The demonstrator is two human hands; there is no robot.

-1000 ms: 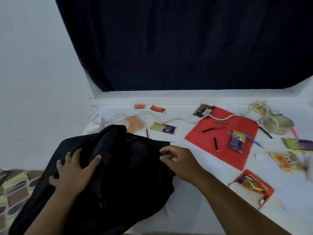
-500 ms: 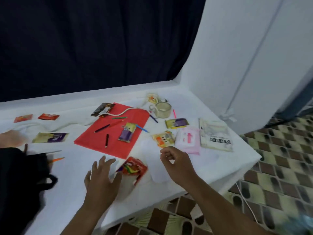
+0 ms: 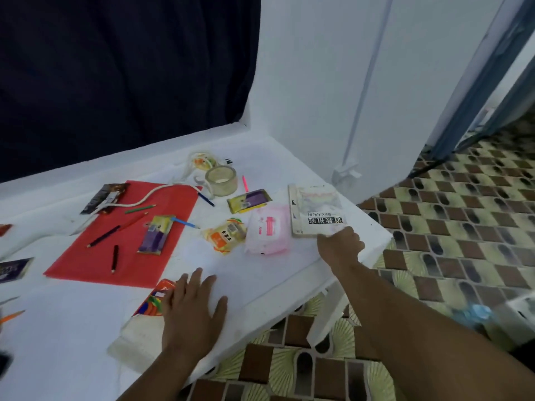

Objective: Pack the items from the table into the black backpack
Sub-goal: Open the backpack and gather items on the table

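The right hand [image 3: 340, 244] is curled at the near corner of a paperback book [image 3: 317, 208], fingers closed on that corner; the book lies flat close to the table's right edge, its printed title facing away from the viewer. The left hand [image 3: 194, 309] lies spread and flat on the white table [image 3: 72, 328], fingers apart, its edge touching an orange snack packet [image 3: 153, 299] that sits on a pale folded pouch [image 3: 139, 340] near the front edge. The two hands are well apart.

Just left of the book lies a pink tissue pack [image 3: 267, 230], touching a yellow-orange snack bag [image 3: 224, 234]. Behind them are a purple-and-yellow wrapper [image 3: 250, 200], a pink pen [image 3: 245, 183] and a roll of clear tape [image 3: 221, 180] standing on its rim. A red sheet [image 3: 86, 261] covers the middle of the table, carrying several pencils [image 3: 103, 236], a second purple wrapper [image 3: 156, 234], a blue pen [image 3: 185, 222] and part of a white cord [image 3: 144, 198]; a dark brown wrapper [image 3: 104, 198] overlaps its far corner.

The black backpack is barely in view, if at all: only a dark, blurred scrap at the lower left frame edge, too unclear to identify. No open container shows.

A dark curtain [image 3: 121, 68] hangs behind the table, a white wall [image 3: 318, 68] stands to its right, and patterned floor tiles [image 3: 463, 227] spread beyond the table's front and right edges.
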